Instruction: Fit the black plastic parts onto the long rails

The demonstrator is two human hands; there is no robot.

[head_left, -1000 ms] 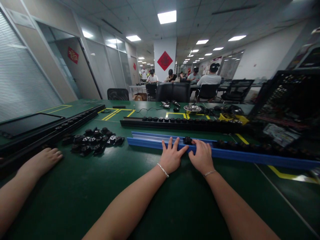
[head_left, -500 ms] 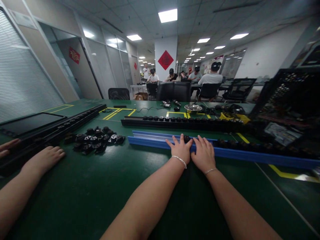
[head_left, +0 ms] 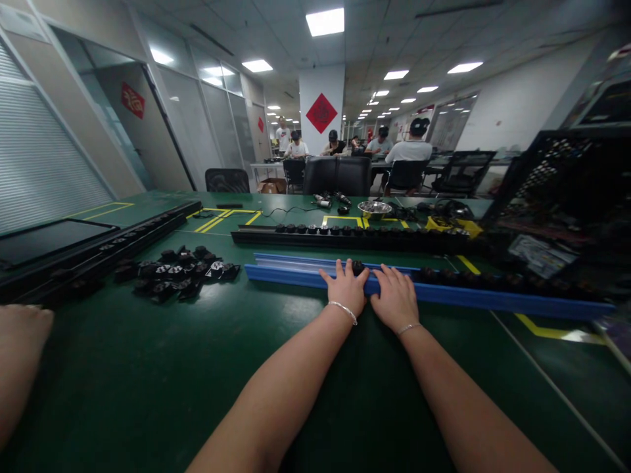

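My left hand [head_left: 346,288] and my right hand [head_left: 395,298] lie side by side on the near wall of a long blue rail [head_left: 290,270] on the green table [head_left: 162,368]. Their fingers reach over the rail's edge, fairly close together and flat, at a small black part [head_left: 358,267] sitting in the rail. A row of black parts [head_left: 473,278] fills the rail to the right of my hands. Neither hand visibly grips anything.
A pile of loose black parts [head_left: 180,273] lies to the left. A black rail [head_left: 355,236] with round parts runs behind the blue one, and another black rail [head_left: 123,243] runs at the left. Another person's hand [head_left: 20,341] rests at the left edge. A black crate [head_left: 572,190] stands at right.
My left hand has slid right and closed up against my right hand, its fingers less spread. The other person's hand has drawn back toward the left edge.
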